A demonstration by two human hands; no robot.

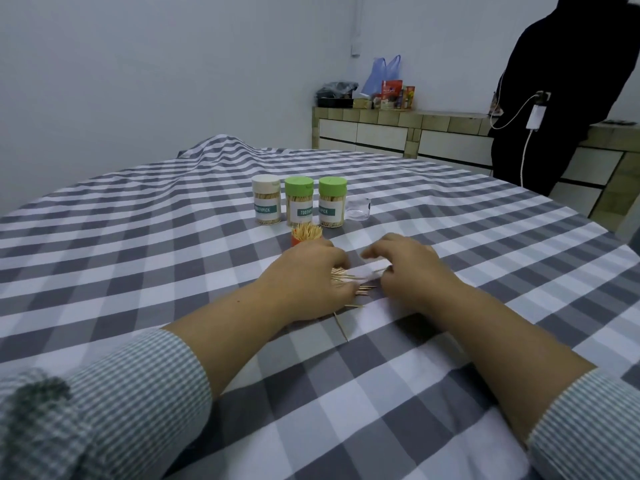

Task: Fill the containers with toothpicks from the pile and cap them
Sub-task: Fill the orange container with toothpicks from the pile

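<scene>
both hands over the toothpick pile

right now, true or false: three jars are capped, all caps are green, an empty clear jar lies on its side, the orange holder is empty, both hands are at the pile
1. Three jars are capped: true.
2. All caps are green: false, the left cap is white, the other two green.
3. An empty clear jar lies on its side: true.
4. The orange holder is empty: false, toothpicks stick out of it.
5. Both hands are at the pile: true, left hand and right hand.
</scene>
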